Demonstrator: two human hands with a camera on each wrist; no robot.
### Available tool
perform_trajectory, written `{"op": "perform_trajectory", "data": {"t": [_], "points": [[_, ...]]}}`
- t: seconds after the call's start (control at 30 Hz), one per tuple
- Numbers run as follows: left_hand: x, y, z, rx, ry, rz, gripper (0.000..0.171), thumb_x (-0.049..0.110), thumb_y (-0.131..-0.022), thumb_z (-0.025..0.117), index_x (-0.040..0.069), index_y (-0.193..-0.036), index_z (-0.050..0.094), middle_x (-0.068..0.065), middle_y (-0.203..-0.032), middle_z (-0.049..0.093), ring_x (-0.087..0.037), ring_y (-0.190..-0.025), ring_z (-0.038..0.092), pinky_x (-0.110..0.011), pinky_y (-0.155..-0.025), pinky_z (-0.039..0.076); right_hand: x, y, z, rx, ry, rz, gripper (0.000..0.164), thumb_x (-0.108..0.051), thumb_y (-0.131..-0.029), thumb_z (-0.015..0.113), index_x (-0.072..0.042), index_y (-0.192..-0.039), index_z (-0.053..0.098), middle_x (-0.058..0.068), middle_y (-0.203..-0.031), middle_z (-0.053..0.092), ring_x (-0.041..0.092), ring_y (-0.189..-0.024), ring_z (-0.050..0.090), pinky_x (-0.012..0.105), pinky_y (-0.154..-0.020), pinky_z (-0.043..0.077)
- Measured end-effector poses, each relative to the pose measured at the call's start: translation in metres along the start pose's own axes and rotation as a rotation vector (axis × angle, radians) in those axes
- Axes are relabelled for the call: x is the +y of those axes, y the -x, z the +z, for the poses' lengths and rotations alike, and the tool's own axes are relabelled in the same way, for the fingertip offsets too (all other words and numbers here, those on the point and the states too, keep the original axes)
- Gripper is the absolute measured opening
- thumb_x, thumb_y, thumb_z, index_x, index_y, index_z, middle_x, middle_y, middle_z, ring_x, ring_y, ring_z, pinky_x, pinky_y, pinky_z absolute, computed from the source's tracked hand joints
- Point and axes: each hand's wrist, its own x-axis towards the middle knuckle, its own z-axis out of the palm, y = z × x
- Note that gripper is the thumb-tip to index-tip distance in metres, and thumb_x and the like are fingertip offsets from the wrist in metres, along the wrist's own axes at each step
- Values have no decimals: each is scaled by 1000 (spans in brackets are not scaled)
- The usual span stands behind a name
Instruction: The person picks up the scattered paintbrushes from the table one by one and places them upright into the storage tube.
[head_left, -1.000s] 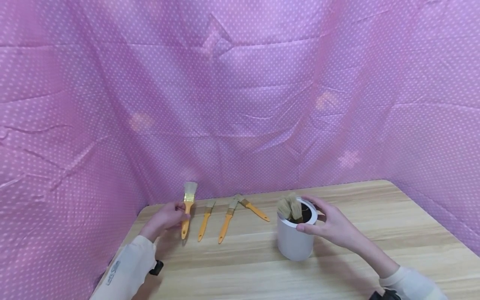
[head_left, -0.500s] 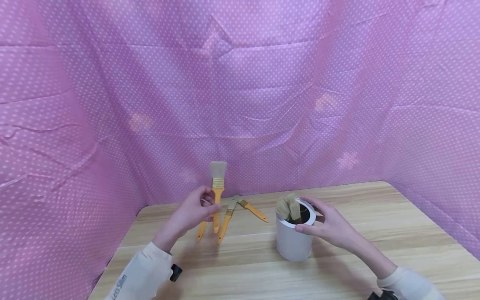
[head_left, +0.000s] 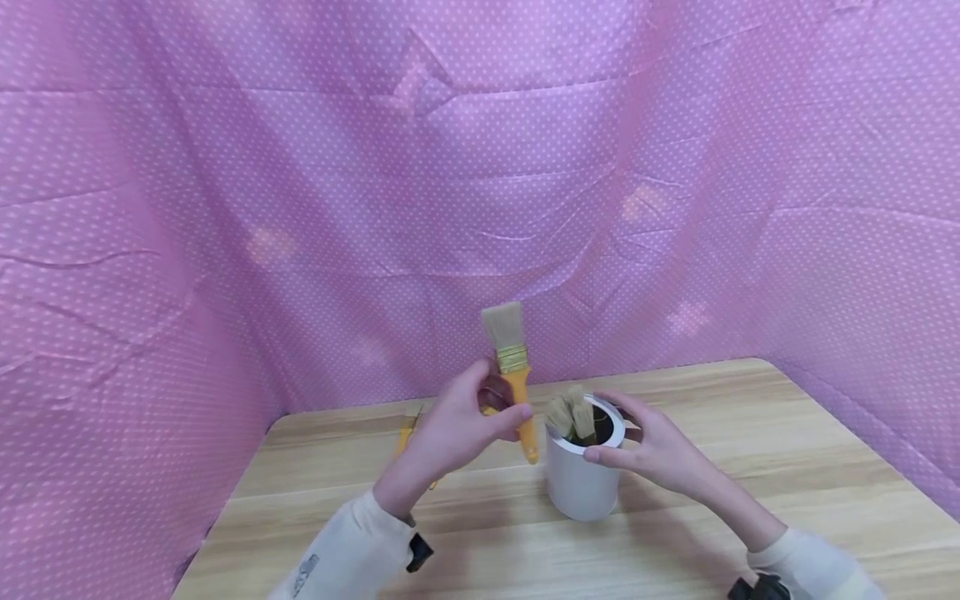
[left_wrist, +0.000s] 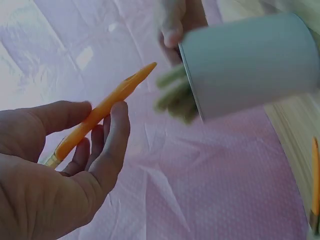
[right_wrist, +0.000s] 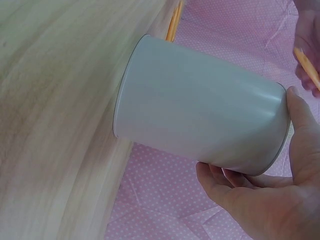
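My left hand (head_left: 453, 425) pinches a flat paintbrush (head_left: 514, 385) by its orange handle, thumb on one side and fingers on the other. Its pale bristles point up, and the handle's end hangs just left of the white cylindrical can (head_left: 581, 483). In the left wrist view the handle (left_wrist: 112, 102) slants toward the can's open end. My right hand (head_left: 667, 450) grips the can near its rim, thumb in front and fingers behind. Pale bristles of paintbrushes (head_left: 572, 415) stick out of the can's mouth; their handles are hidden inside.
Behind my left hand and wrist, other orange-handled paintbrushes (head_left: 404, 435) lie on the wooden table (head_left: 315, 492), mostly covered in the head view. Pink dotted cloth (head_left: 450, 208) hangs around the table's back and sides.
My left hand has lifted the paintbrush off the table's left side and carried it right, over the other brushes, to beside the can. My right hand has stayed on the can.
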Motion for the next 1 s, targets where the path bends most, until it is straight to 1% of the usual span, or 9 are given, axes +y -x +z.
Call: {"op": "perform_trajectory", "data": {"t": [0.13, 0.27, 0.37, 0.43, 0.6, 0.67, 0.77, 0.9, 1.0], "points": [[6, -12, 19, 3, -35, 47, 38, 15, -92, 79, 9, -123, 59, -4, -102, 65, -19, -92, 67, -33, -69, 61, 0, 1, -1, -5, -1, 11, 80, -34, -80, 89, -12, -147, 50, 5, -140, 57, 27, -125, 56, 48, -100, 50], [5, -22, 33, 28, -57, 96, 39, 16, -91, 80, 9, -123, 59, -2, -101, 65, -17, -91, 67, -31, -72, 59, 0, 1, -2, -13, -8, 16, 79, -35, -81, 89, -13, -146, 50, 4, -139, 58, 27, -126, 56, 53, -101, 49], [2, -25, 41, 52, -76, 130, 42, 15, -90, 80, 10, -125, 58, -1, -102, 65, -15, -91, 67, -30, -74, 59, 0, -1, -2, -20, -5, 20, 78, -36, -81, 88, -13, -146, 50, 4, -138, 58, 27, -125, 56, 53, -101, 49], [-1, -27, 46, 67, -92, 152, 43, 13, -90, 80, 11, -126, 56, -1, -103, 66, -15, -91, 68, -29, -73, 59, 0, -1, -2, -23, -6, 23, 79, -36, -81, 88, -12, -146, 50, 4, -139, 58, 26, -125, 56, 52, -101, 49], [-4, -29, 56, 117, -160, 194, 46, 13, -90, 81, 12, -128, 55, 2, -106, 65, -12, -92, 66, -25, -73, 58, 1, -2, -4, -24, 5, 17, 78, -35, -81, 88, -10, -146, 51, 6, -139, 58, 28, -124, 57, 53, -100, 49], [-6, -30, 59, 127, -183, 203, 49, 12, -90, 81, 11, -130, 54, 2, -107, 65, -12, -92, 65, -24, -73, 58, 1, -2, -5, -23, 11, 12, 78, -34, -82, 88, -9, -145, 51, 8, -138, 58, 29, -124, 57, 53, -100, 49], [-7, -32, 62, 124, -200, 203, 52, 10, -89, 81, 11, -133, 52, 0, -109, 64, -12, -92, 65, -23, -73, 58, 0, -2, -5, -25, 7, 12, 77, -33, -83, 88, -8, -145, 51, 10, -138, 58, 30, -124, 57, 54, -100, 49], [-8, -33, 63, 116, -197, 183, 52, 9, -89, 81, 11, -132, 52, -1, -109, 64, -14, -91, 65, -23, -71, 58, -1, -2, -4, -32, -4, 16, 77, -33, -83, 87, -7, -146, 50, 11, -140, 57, 31, -125, 56, 55, -102, 47], [-9, -32, 63, 114, -182, 166, 48, 10, -91, 79, 12, -131, 52, -1, -109, 63, -15, -92, 65, -23, -69, 58, -2, -1, -4, -33, -6, 15, 76, -32, -84, 87, -7, -145, 51, 10, -139, 57, 31, -126, 56, 56, -102, 47]]}}
